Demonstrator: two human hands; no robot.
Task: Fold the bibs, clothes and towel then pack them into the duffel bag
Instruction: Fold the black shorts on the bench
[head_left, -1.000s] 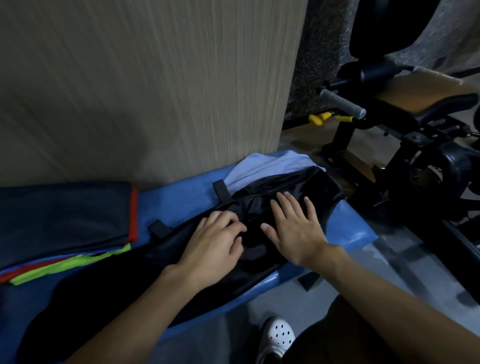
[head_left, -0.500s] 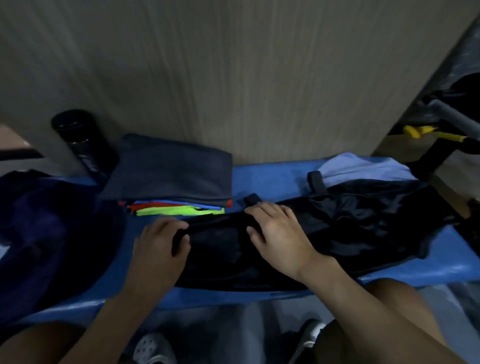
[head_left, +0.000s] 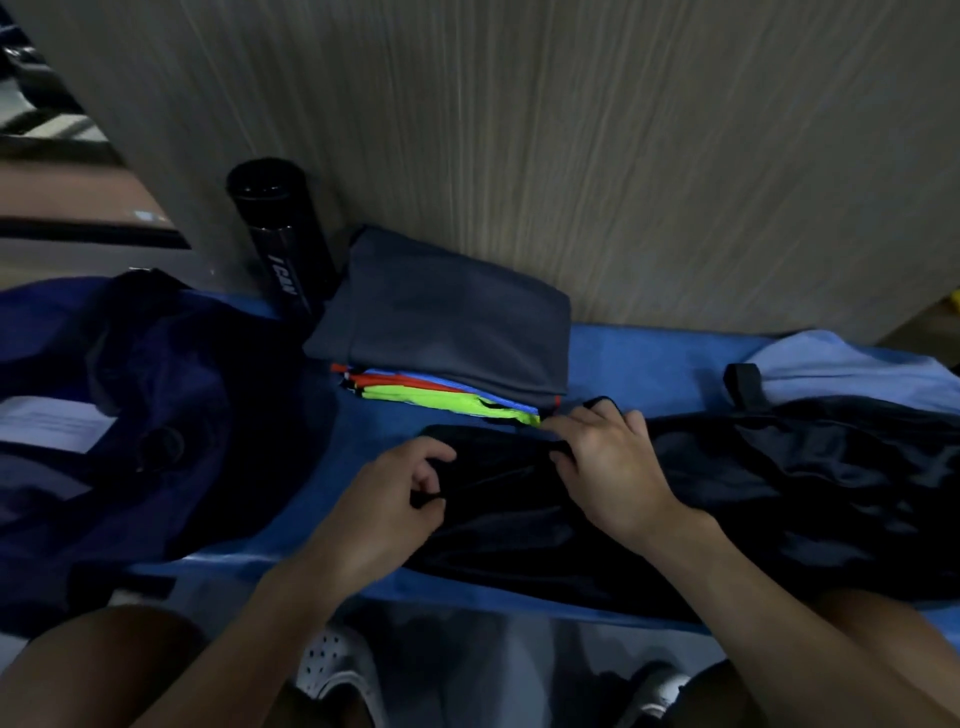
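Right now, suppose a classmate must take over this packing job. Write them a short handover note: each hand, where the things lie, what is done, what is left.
Left hand: pinches the left end of the black shiny garment.
Right hand: grips the garment's upper edge.
The garment lies spread on the blue padded bench, not yet folded.
Done: dark grey folded cloth stacked on the folded red, blue and neon-green bibs, by the wall.
Left: fold this garment, fold the light blue cloth at the right, then pack everything into the dark blue duffel bag at the left.
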